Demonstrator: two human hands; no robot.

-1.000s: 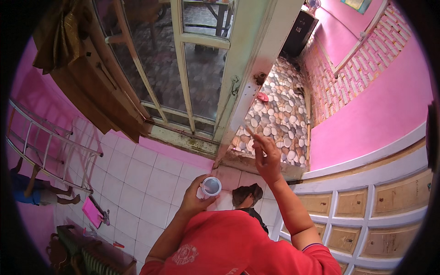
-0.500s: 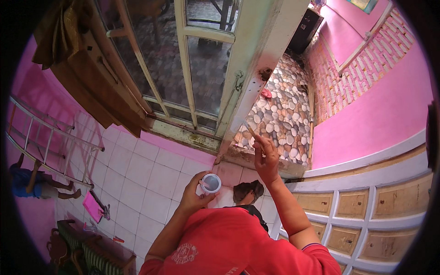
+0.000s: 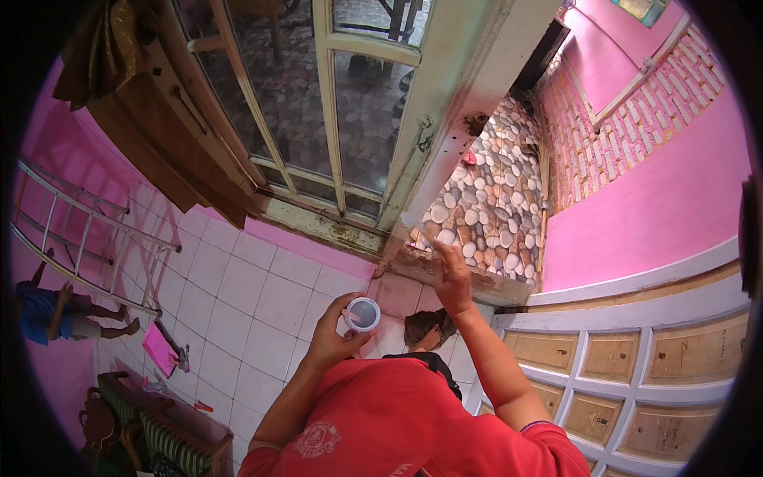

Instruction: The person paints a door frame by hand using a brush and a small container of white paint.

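My left hand [image 3: 332, 338] is wrapped around a small white tub [image 3: 365, 315] with pale grey-blue contents, held upright in front of my chest. My right hand [image 3: 451, 278] is raised beside the worn, cream-painted door frame [image 3: 433, 179]. Its fingers are pinched on a thin brush, whose pale end is close to the frame's lower edge; the brush is blurred, and I cannot tell whether it touches. Paned glass in a cream frame [image 3: 322, 119] stands to the left of the post.
A person in blue [image 3: 48, 310] is at the far left beside a metal ladder [image 3: 95, 215]. A pink dustpan-like thing [image 3: 161, 350] lies on the white tiles. A panelled door [image 3: 612, 354] is at right. A dark cloth [image 3: 421, 327] lies by my foot. Pebble-patterned floor [image 3: 485, 199] extends beyond the threshold.
My right hand has shifted slightly left and down, with the brush nearer the frame's edge. The left hand and tub have barely moved. The view has tilted slightly.
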